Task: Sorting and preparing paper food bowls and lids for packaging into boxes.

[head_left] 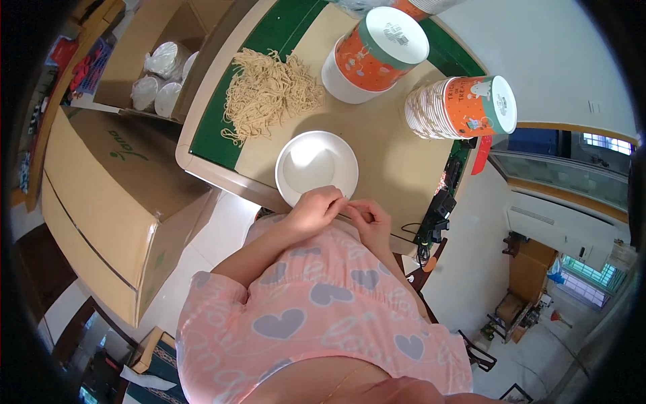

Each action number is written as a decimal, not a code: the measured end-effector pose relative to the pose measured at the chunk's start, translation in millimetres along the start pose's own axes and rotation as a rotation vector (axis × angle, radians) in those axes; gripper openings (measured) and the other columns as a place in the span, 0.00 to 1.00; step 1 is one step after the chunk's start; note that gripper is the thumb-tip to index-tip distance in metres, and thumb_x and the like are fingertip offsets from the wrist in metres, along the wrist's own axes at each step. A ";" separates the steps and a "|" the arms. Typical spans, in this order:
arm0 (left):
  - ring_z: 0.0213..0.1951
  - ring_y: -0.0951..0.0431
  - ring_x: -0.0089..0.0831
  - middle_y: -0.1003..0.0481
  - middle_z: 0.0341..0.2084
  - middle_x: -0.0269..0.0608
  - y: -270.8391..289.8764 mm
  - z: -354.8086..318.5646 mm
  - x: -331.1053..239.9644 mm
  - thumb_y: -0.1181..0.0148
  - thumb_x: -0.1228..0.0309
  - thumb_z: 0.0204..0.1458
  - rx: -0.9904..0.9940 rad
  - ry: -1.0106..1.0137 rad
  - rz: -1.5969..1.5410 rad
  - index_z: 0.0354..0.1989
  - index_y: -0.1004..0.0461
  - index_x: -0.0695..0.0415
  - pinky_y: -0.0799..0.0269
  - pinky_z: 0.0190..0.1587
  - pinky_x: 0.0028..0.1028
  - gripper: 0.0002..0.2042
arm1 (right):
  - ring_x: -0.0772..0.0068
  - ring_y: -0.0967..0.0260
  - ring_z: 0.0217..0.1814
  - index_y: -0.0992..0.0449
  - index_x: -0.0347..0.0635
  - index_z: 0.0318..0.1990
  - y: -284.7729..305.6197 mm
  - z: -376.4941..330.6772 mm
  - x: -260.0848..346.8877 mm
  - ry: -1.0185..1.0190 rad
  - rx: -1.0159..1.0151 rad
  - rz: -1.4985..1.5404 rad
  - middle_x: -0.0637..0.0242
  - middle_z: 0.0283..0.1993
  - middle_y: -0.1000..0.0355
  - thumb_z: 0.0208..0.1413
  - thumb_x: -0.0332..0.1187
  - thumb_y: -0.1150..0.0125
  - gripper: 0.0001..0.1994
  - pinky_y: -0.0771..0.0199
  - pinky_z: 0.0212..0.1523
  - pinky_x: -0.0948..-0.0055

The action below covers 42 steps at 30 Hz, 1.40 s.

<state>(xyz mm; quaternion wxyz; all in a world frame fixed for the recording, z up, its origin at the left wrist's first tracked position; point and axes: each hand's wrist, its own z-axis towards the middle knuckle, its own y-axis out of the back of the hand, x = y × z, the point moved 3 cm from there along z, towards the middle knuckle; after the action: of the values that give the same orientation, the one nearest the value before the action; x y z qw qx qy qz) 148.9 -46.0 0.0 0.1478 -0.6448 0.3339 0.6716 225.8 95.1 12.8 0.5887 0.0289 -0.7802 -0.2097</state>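
My left hand (316,210) and my right hand (369,219) meet at the table's near edge, in front of my body. The fingers of both are closed in a pinch, tips close together. Whatever lies between them is too small or hidden to make out. Just beyond my left hand is a round white bowl-shaped container (316,163), its pale inside facing up. A loose, tangled pile of thin tan cords (266,93) lies past it to the left. Orange paper buckets with green bands (377,52) stand stacked beyond, and another nested stack of such buckets (457,108) lies to the right.
The table (404,182) has a tan top with green strips (219,128). Black cables and plugs (436,219) lie along its right edge. On the left are a large cardboard box (101,202) and an opened carton holding white wrapped rolls (165,60).
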 end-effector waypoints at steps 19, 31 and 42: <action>0.31 0.25 0.32 0.24 0.28 0.41 43.3 -76.0 -12.2 0.46 0.62 0.52 0.850 0.245 -0.097 0.34 0.24 0.59 0.32 0.34 0.30 0.12 | 0.84 0.36 0.37 0.33 0.42 0.40 95.9 -102.4 -12.2 -0.603 0.571 -0.094 0.72 0.34 0.31 0.53 0.29 0.43 0.09 0.37 0.39 0.83; 0.34 0.27 0.24 0.24 0.31 0.38 45.4 -81.8 -7.5 0.42 0.68 0.50 0.899 0.470 -0.335 0.40 0.27 0.61 0.31 0.39 0.25 0.12 | 0.84 0.39 0.39 0.35 0.43 0.41 97.4 -117.0 9.8 -0.710 0.539 0.014 0.73 0.36 0.35 0.54 0.31 0.45 0.09 0.38 0.40 0.83; 0.34 0.27 0.25 0.24 0.30 0.39 38.5 -86.9 -9.2 0.41 0.69 0.49 0.949 0.421 -0.249 0.40 0.27 0.62 0.30 0.38 0.27 0.12 | 0.81 0.34 0.32 0.36 0.42 0.41 88.5 -108.5 -14.8 -0.480 0.404 0.015 0.69 0.32 0.32 0.55 0.30 0.47 0.08 0.35 0.32 0.80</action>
<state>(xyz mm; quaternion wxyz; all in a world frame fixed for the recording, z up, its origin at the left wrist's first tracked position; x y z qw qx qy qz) 192.5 -127.6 23.6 0.4314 -0.6626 0.5443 0.2803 349.2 148.2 55.1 0.3717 0.0891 -0.9229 -0.0468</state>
